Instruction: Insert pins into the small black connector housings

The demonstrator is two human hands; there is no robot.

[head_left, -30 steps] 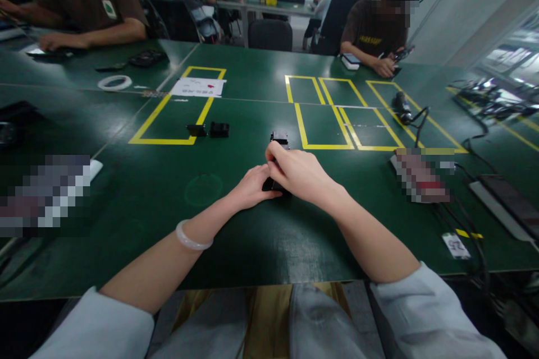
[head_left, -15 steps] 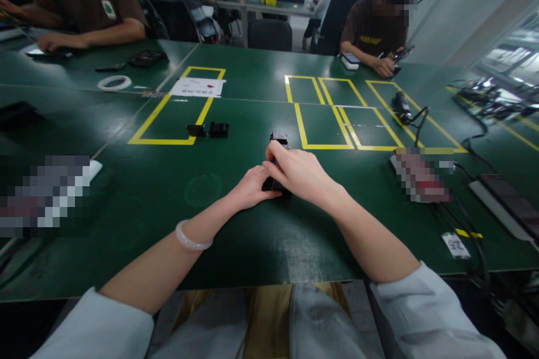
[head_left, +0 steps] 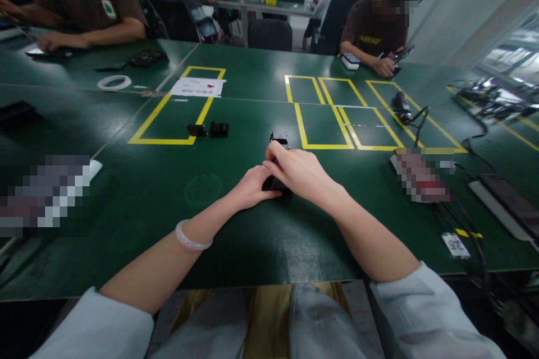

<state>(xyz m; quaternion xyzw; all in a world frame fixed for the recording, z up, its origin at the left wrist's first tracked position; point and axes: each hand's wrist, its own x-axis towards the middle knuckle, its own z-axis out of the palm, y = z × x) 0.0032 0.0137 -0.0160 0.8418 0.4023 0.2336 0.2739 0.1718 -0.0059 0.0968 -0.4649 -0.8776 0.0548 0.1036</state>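
Observation:
Both hands meet over a small black part [head_left: 279, 137] on the green table [head_left: 248, 241], in front of my body. My left hand [head_left: 254, 186] grips the part from the left, thumb along its near end. Above it, my right hand [head_left: 298, 167] has its fingers bent and pressed together on the part, covering most of it. Only the far end and a dark near edge of the part show. Further left lie two more small black pieces, a flat one [head_left: 196, 130] and a blockier one [head_left: 219, 129], side by side.
Yellow tape outlines [head_left: 328, 146] mark the table. A white paper [head_left: 197, 87] and a tape roll [head_left: 114, 83] lie at the back left. A black cabled device [head_left: 402, 107] and a phone-like device [head_left: 421, 175] are at right. People sit across the table.

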